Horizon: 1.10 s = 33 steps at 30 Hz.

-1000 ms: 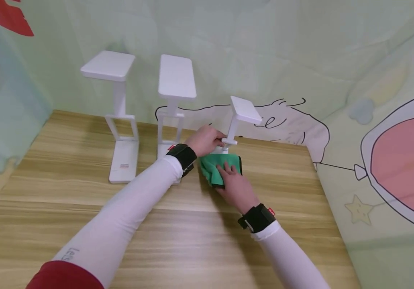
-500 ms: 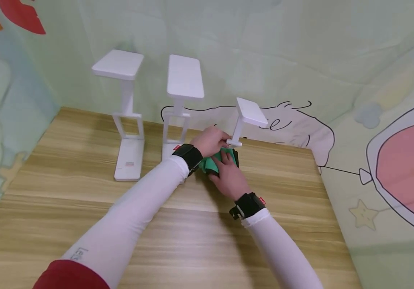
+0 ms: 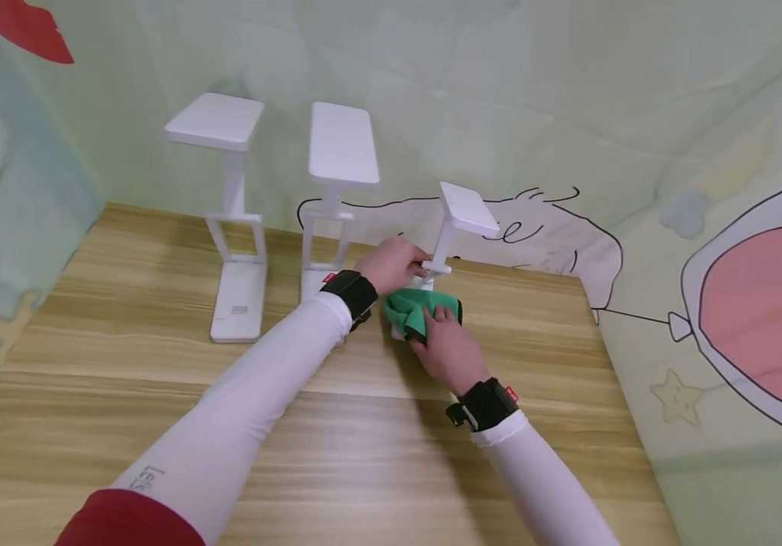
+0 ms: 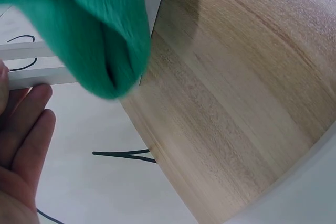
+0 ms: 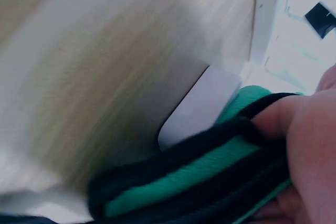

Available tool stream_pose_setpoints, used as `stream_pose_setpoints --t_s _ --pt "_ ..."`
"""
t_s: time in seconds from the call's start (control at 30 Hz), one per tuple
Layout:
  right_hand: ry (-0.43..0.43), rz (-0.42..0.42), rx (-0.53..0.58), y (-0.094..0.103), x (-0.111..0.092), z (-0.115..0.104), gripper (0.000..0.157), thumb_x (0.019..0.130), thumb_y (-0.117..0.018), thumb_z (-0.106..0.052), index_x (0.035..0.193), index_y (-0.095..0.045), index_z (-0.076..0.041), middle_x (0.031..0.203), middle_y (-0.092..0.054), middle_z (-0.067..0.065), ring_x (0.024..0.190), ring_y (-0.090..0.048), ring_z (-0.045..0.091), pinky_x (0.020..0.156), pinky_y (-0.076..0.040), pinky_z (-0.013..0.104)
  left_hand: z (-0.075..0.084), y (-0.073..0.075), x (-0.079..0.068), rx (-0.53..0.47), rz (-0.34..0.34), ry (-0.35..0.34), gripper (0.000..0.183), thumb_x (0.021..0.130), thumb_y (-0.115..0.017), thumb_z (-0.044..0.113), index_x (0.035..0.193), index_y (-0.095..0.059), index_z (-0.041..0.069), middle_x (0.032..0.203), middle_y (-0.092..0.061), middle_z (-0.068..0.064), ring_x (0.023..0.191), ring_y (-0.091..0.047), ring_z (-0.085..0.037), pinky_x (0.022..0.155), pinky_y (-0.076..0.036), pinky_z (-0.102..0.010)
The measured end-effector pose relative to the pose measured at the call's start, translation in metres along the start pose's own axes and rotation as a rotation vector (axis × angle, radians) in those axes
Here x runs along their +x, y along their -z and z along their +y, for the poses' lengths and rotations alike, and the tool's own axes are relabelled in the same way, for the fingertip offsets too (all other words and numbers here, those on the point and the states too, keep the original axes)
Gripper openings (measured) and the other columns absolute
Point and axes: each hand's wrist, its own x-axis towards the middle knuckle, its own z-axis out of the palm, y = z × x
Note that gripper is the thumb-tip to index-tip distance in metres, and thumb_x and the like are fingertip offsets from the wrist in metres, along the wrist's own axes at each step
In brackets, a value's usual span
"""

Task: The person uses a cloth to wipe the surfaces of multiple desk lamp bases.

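Observation:
On the right of the table stands a small white folding stand (image 3: 469, 208) with a flat top plate. My left hand (image 3: 391, 265) pinches its frame near the middle joint; the left wrist view shows my fingers (image 4: 31, 124) against a white frame bar (image 4: 50, 78). A green cloth (image 3: 407, 303) with black edging lies bunched over the stand's base, mostly hiding it. My right hand (image 3: 452, 353) grips this cloth and presses it on the base. In the right wrist view, a white corner of the base (image 5: 199, 108) shows beside the cloth (image 5: 184, 174), with my thumb over its edge.
Two taller white stands, a left one (image 3: 215, 121) and a middle one (image 3: 343, 144), stand to the left. My left forearm partly covers the middle one's base. The wood-grain table (image 3: 363, 470) meets a printed backdrop (image 3: 534, 136) at the back.
Over the last second my right hand moved the cloth back toward the stand's joint, then forward along the base toward me. My left hand keeps its hold. The head view shifted slightly.

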Motion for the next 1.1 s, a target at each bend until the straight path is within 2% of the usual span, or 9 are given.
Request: stream_pose_setpoints --t_s 0.13,0.27,0.43,0.6,0.7,0.8,0.93,1.1 --pt "0.047 0.006 -0.098 0.003 -0.018 -0.016 0.063 0.095 -0.064 -0.042 0.142 -0.051 -0.002 0.144 -0.047 0.026 0.134 -0.038 0.038 0.082 -0.058 0.051 0.000 0.003 -0.002 0.011 0.009 0.021 0.025 0.097 -0.067 0.024 0.118 -0.073 0.015 0.111 -0.072 0.000 0.092 -0.061 -0.011 0.075 -0.052 -0.026" --pt "0.115 0.006 -0.098 -0.001 -0.022 -0.031 0.065 0.093 -0.066 -0.043 0.142 -0.051 -0.004 0.145 -0.046 0.024 0.135 -0.037 0.038 0.095 -0.052 0.049 0.001 0.002 -0.001 0.015 -0.002 0.024 0.029 0.096 -0.068 0.025 0.123 -0.071 0.015 0.116 -0.071 -0.001 0.099 -0.062 -0.013 0.077 -0.052 -0.026" --pt "0.163 0.050 -0.016 -0.009 -0.002 -0.032 0.065 0.093 -0.068 -0.038 0.145 -0.048 -0.004 0.146 -0.045 0.024 0.135 -0.036 0.038 0.102 -0.046 0.049 0.001 -0.001 0.000 0.016 -0.020 -0.003 0.026 0.097 -0.066 0.025 0.121 -0.072 0.016 0.114 -0.071 0.001 0.098 -0.062 -0.012 0.083 -0.052 -0.027" --pt "0.145 0.102 0.094 -0.011 0.024 -0.016 0.065 0.095 -0.065 -0.028 0.149 -0.040 -0.003 0.151 -0.039 0.023 0.138 -0.032 0.035 0.107 -0.041 0.049 0.003 -0.001 -0.001 0.012 -0.007 -0.011 0.021 0.098 -0.066 0.022 0.116 -0.073 0.016 0.109 -0.072 0.002 0.095 -0.062 -0.011 0.086 -0.053 -0.027" --pt "0.117 0.082 0.140 -0.009 0.029 -0.006 0.066 0.096 -0.065 -0.026 0.150 -0.038 -0.001 0.153 -0.036 0.022 0.141 -0.028 0.032 0.110 -0.038 0.048 0.003 -0.001 -0.001 0.011 -0.003 -0.008 0.023 0.098 -0.065 0.021 0.119 -0.073 0.015 0.111 -0.072 0.002 0.098 -0.062 -0.011 0.088 -0.053 -0.028" --pt "0.090 0.047 0.138 -0.005 0.026 -0.001 0.065 0.096 -0.065 -0.026 0.148 -0.039 0.002 0.152 -0.037 0.022 0.141 -0.027 0.032 0.110 -0.037 0.049 0.002 -0.001 -0.001 0.016 0.000 -0.019 0.023 0.098 -0.065 0.021 0.118 -0.073 0.014 0.111 -0.072 0.000 0.097 -0.062 -0.012 0.087 -0.053 -0.029" --pt "0.069 0.029 0.083 -0.002 0.017 0.003 0.065 0.097 -0.065 -0.028 0.147 -0.040 0.004 0.150 -0.040 0.024 0.139 -0.030 0.035 0.110 -0.037 0.050 0.000 0.001 -0.001 -0.003 0.012 -0.020 0.023 0.097 -0.066 0.021 0.117 -0.073 0.012 0.110 -0.072 -0.001 0.095 -0.062 -0.011 0.085 -0.054 -0.029" --pt "0.057 0.011 -0.023 0.001 -0.003 0.001 0.065 0.095 -0.067 -0.032 0.145 -0.044 0.003 0.147 -0.044 0.023 0.135 -0.037 0.034 0.102 -0.046 0.049 -0.001 0.000 0.000 0.001 0.016 -0.017 0.024 0.097 -0.067 0.023 0.118 -0.073 0.013 0.109 -0.072 0.000 0.093 -0.062 -0.011 0.081 -0.054 -0.028"
